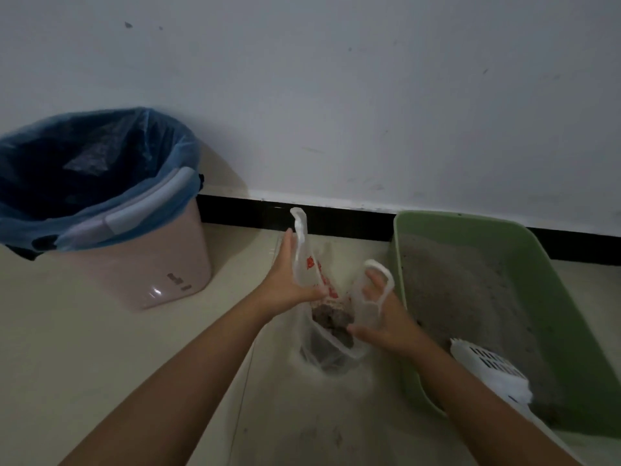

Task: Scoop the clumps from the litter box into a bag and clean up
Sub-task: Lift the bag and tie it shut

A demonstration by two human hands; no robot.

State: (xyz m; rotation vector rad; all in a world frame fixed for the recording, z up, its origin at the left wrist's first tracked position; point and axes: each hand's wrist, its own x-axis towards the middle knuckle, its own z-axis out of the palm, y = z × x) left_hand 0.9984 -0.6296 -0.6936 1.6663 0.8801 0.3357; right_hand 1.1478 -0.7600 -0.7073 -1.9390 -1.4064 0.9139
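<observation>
A thin white plastic bag point(331, 344) with red print stands on the floor between my hands, with dark litter clumps point(332, 322) in its bottom. My left hand point(289, 277) grips the bag's left side, and the left handle loop sticks up above it. My right hand point(383, 311) holds the right side, with fingers through the right handle loop. The green litter box point(578, 297) lies to the right, filled with grey litter. A white slotted scoop point(490, 368) rests in the litter at the box's near end.
A pink waste bin point(168, 274) lined with a blue bag stands at the left against the white wall. A black baseboard point(336, 216) runs along the wall behind the bag. Pale floor lies in front.
</observation>
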